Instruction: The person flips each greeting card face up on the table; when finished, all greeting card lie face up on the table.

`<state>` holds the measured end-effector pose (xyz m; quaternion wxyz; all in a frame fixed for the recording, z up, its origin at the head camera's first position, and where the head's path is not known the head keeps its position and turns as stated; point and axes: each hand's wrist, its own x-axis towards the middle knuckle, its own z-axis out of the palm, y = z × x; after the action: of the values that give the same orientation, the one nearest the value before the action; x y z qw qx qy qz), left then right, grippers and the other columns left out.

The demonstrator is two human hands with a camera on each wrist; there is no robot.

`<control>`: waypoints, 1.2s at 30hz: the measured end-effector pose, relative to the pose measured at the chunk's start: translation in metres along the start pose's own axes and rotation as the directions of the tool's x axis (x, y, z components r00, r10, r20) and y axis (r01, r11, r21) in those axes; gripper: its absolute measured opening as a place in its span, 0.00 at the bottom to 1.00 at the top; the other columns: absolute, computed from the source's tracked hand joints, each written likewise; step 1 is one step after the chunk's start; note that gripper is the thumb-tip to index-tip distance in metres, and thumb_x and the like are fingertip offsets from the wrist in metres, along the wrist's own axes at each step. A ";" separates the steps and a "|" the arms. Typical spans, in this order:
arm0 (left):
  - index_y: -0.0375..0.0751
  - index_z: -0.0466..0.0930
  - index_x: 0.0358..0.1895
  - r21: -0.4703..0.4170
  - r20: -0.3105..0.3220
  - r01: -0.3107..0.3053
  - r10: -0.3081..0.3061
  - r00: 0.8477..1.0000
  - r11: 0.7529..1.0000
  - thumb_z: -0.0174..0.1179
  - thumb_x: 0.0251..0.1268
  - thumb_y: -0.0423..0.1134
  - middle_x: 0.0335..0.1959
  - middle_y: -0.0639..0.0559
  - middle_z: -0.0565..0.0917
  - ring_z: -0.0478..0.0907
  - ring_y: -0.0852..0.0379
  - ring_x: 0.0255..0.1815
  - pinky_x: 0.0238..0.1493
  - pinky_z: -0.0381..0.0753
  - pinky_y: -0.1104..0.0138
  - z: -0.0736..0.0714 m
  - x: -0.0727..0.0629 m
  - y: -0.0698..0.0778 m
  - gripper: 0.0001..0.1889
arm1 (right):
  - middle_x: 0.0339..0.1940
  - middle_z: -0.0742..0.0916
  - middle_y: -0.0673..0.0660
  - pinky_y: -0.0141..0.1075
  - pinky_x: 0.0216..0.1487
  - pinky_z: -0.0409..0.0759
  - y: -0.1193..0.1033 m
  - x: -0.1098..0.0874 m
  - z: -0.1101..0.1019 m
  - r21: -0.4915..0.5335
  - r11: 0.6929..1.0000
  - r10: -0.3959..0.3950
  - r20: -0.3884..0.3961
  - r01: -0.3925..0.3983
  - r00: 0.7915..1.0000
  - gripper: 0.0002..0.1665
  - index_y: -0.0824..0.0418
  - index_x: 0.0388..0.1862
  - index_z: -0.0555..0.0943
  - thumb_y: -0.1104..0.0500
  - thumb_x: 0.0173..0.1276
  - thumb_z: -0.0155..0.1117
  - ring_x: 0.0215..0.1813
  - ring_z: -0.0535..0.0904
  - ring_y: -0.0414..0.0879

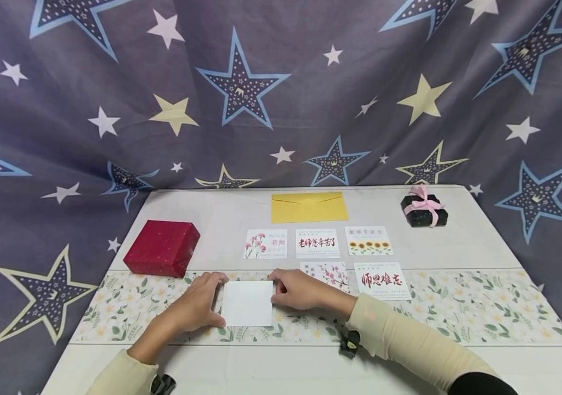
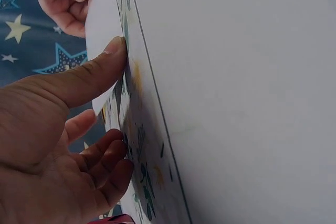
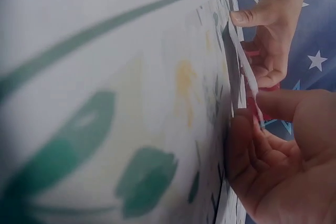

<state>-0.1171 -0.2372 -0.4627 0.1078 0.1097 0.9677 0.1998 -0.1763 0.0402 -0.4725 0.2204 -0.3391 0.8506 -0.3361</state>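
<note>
A blank white square card (image 1: 248, 303) lies between both hands over the floral strip of the table. At its left edge is my left hand (image 1: 192, 302), thumb by the near corner and index finger by the far corner. The left wrist view shows the thumb (image 2: 100, 74) against the card, with the other fingers loosely bent beside it. My right hand (image 1: 296, 289) pinches the card's right side near the far corner. In the right wrist view the card (image 3: 242, 59) appears edge-on and slightly raised, its end between the right thumb and fingers.
Several printed cards, one with sunflowers (image 1: 369, 241), lie in two rows to the right. A yellow envelope (image 1: 309, 208) is at the back. A red box (image 1: 162, 248) stands left, and a black box with pink ribbon (image 1: 424, 209) far right. A star-patterned cloth (image 1: 281, 55) hangs behind.
</note>
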 end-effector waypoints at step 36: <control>0.50 0.87 0.37 -0.127 -0.367 -0.200 0.141 0.919 0.971 0.72 0.59 0.31 0.33 0.55 0.85 0.77 0.65 0.30 0.32 0.79 0.71 -0.008 0.036 0.016 0.08 | 0.38 0.90 0.60 0.40 0.41 0.87 0.016 -0.013 -0.027 0.324 0.945 0.036 -0.240 0.045 0.970 0.18 0.57 0.45 0.88 0.49 0.81 0.54 0.38 0.87 0.51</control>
<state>-0.1504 -0.2166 -0.4551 -0.0781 0.1469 0.9384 0.3030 -0.1902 0.0701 -0.4642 0.1671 -0.2563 0.8028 -0.5118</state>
